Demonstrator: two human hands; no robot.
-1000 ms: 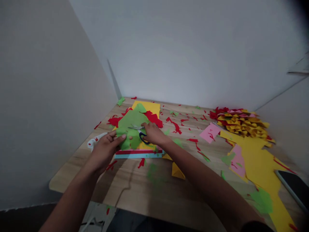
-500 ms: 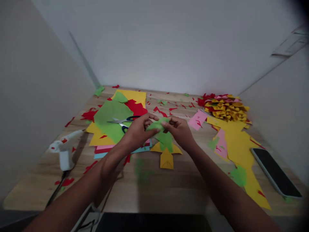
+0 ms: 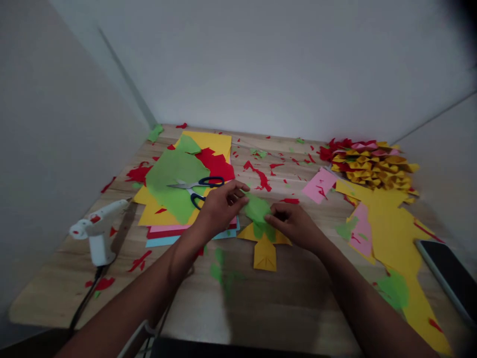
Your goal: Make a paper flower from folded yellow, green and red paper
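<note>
At the far end of the yellow fold (image 3: 265, 256) on the desk (image 3: 206, 313), the green paper (image 3: 257, 206) is pinched by the right hand (image 3: 292, 222), while the left hand's (image 3: 224, 200) grip cannot be told, and an uneven tug could tear or skew the sheet.

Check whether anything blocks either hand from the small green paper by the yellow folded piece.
Nothing visible does: the left hand and right hand flank the small green paper, fingertips at its edges. The scissors lie left of it, not between.
</note>
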